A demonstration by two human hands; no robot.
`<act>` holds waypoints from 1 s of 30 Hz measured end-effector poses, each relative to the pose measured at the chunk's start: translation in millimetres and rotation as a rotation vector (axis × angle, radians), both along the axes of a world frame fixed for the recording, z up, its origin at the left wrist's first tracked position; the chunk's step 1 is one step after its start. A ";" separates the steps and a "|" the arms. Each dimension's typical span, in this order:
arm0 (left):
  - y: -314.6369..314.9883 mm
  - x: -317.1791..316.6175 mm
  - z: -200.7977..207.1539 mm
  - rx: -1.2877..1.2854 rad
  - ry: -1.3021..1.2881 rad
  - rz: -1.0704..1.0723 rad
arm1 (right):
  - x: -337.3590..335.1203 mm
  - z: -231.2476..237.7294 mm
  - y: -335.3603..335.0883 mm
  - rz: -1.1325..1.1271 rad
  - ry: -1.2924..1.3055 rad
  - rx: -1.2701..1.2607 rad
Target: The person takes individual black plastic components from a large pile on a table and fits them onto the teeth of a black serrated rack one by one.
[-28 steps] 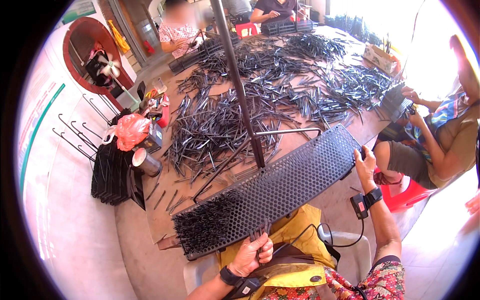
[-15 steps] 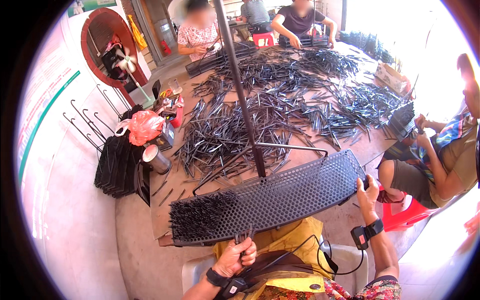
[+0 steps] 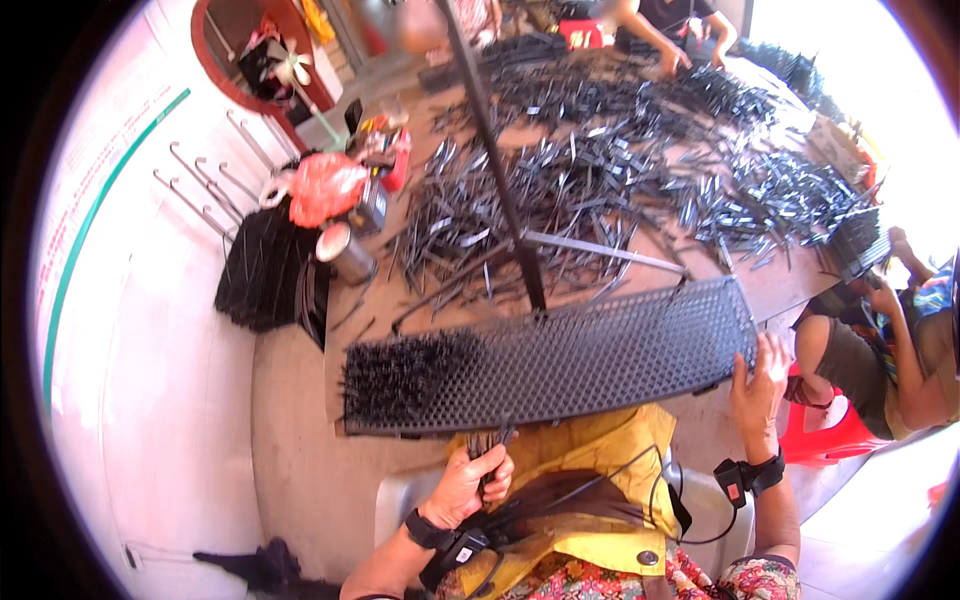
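Observation:
A long black perforated panel lies tilted across my lap and the table's near edge. Short black bristles fill its left end, while rows of open holes cover the rest. Braces join it to a dark metal rod rising from its far side. Just below the panel's near edge, my left hand is closed round a small bundle of black plastic strips, tips up. My right hand grips the panel's right end, thumb on the near side and fingers along the edge.
Heaps of loose black strips spread over the brown table. On its left stand a metal can and a red plastic bag. Bristled black pieces are stacked at the wall. Co-workers sit at the far side and right.
My view has tipped downward, so the table and panel sit differently in it. My right hand has shifted its hold at the panel's end. A far co-worker's hand now reaches into the strips.

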State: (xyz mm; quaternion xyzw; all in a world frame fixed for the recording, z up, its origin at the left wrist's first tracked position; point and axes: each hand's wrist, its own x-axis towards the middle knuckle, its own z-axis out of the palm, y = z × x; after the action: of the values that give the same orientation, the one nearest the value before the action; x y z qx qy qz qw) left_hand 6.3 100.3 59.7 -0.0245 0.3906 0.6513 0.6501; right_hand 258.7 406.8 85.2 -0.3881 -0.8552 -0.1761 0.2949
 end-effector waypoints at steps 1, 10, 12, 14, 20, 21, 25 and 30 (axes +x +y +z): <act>-2.7 2.9 1.7 0.010 0.008 -0.011 | -9.1 11.4 -7.6 0.128 0.050 -0.041; 18.7 9.9 17.6 0.148 0.110 0.129 | -116.3 16.6 -108.0 0.765 0.305 -1.030; 23.5 9.1 16.0 0.180 0.094 0.163 | -135.1 12.3 -117.9 0.727 0.403 -1.268; 24.2 7.9 16.1 0.191 0.095 0.198 | -151.4 20.5 -127.0 0.652 0.522 -1.516; 25.0 -2.2 15.6 0.168 0.176 0.185 | -179.4 19.0 -136.8 0.623 0.434 -1.595; 24.9 -4.2 14.2 0.157 0.197 0.174 | -180.6 17.7 -137.9 0.626 0.399 -1.590; 22.8 -6.9 14.2 0.132 0.092 0.246 | -186.9 19.2 -139.6 0.575 0.434 -1.557; 9.9 -2.0 -0.8 0.149 -0.100 0.267 | -202.2 26.3 -118.3 0.636 0.711 -1.395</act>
State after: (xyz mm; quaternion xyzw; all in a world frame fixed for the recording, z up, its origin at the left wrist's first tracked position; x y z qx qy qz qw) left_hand 4.3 110.1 58.8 -0.0603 0.3014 0.7571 0.5764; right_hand 56.4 288.5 111.6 -0.2546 -0.6926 0.6164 0.2748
